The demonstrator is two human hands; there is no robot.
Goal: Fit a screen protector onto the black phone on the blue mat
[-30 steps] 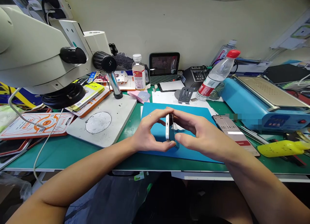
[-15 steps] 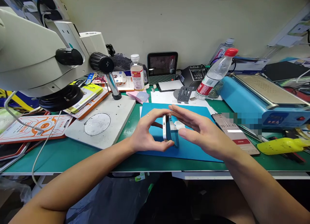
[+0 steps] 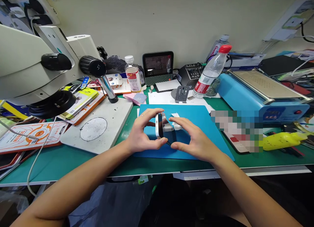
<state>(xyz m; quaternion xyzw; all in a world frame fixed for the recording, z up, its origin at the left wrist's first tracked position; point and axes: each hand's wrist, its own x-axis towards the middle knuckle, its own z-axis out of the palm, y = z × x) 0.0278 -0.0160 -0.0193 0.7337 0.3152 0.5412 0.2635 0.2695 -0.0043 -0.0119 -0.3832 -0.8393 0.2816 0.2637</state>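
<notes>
A smartphone (image 3: 158,126) with a pale metal frame is held on edge above the blue mat (image 3: 196,135), its port end facing me. My left hand (image 3: 144,132) grips it by the long edges, thumb at the near side and fingers at the far side. My right hand (image 3: 192,135) is just right of the phone, fingers and thumb spread in a curve with nothing between them. Behind it, crumpled white tissue (image 3: 177,125) lies on the mat. Part of the phone's screen shows dark and reflective.
A microscope (image 3: 31,73) on a pale base (image 3: 117,122) stands at left. A blue machine with a metal plate (image 3: 260,99), a yellow squeeze bottle (image 3: 282,141) and another phone (image 3: 239,145) are at right. Behind the mat stand a red-capped bottle (image 3: 204,83), a metal stand (image 3: 182,94) and a small screen (image 3: 158,65).
My right hand has drawn back from the phone's upper edge, its thumb lower and fingers more apart. The phone is still in my left hand, turned slightly. The whole view has shifted a little.
</notes>
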